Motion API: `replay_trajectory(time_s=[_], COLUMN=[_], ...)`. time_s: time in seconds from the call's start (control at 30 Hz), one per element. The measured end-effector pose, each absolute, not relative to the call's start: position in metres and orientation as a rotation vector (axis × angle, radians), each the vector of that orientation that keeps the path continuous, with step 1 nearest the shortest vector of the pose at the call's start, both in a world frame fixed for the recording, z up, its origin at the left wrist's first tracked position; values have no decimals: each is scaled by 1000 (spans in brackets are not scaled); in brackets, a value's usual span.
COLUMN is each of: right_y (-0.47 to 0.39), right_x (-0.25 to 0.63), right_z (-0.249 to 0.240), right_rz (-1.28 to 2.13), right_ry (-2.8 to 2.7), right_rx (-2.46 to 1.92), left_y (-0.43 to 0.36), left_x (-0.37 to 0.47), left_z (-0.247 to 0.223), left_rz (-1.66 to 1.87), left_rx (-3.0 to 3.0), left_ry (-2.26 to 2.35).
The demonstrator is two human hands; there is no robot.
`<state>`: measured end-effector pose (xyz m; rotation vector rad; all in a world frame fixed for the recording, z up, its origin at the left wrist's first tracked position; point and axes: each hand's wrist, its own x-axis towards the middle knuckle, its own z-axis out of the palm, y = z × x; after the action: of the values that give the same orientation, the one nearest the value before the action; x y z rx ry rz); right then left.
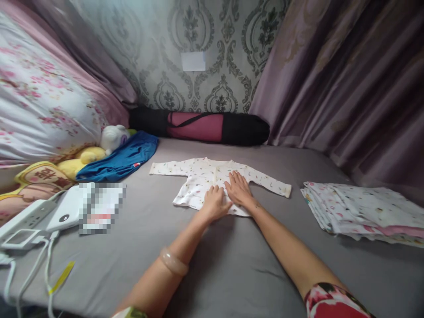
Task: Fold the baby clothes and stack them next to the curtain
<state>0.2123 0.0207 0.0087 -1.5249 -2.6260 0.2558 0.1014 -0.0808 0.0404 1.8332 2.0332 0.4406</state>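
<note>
A small white long-sleeved baby shirt (198, 179) with a scattered print lies spread out on the grey bed sheet, its sleeves stretched to both sides. My right hand (239, 191) presses flat on the front of the shirt, right of the middle, with its fingers extended. Just left of it, my left hand (215, 203) rests on the lower part of the shirt. Its fingers are slightly bent and its thumb points out to the right. Neither hand grips the cloth visibly. The fabric beneath both palms is hidden.
Folded printed cloths (361, 210) are stacked at the right. Leftward lie a blue garment (124, 157), plush toys (114, 138), a white device (71, 207) and a power strip (28, 216) with cables. A long black and red bag (198, 126) lies along the wall, between curtains (318, 75).
</note>
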Motion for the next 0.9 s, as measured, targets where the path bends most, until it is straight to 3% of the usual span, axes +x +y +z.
replay_trajectory(time_s=[0.1, 0.23, 0.33, 0.53, 0.9], right_y=[20, 17, 14, 13, 29], right_x=[210, 192, 158, 66, 8], right_z=[15, 36, 54, 76, 66], right_rz=[261, 191, 258, 532, 569], right_ry=[-2646, -2624, -2627, -2787, -2920], right_rx=[-1568, -1476, -1263, -1140, -1128], left_y=[-85, -100, -107, -105, -102], left_x=[49, -14, -34, -32, -32], left_z=[54, 62, 60, 51, 47], left_rz=[729, 540, 418, 534, 595], left_rx=[1646, 1224, 1085, 1128, 1127], left_ry=[2205, 2614, 2511, 2347, 2191])
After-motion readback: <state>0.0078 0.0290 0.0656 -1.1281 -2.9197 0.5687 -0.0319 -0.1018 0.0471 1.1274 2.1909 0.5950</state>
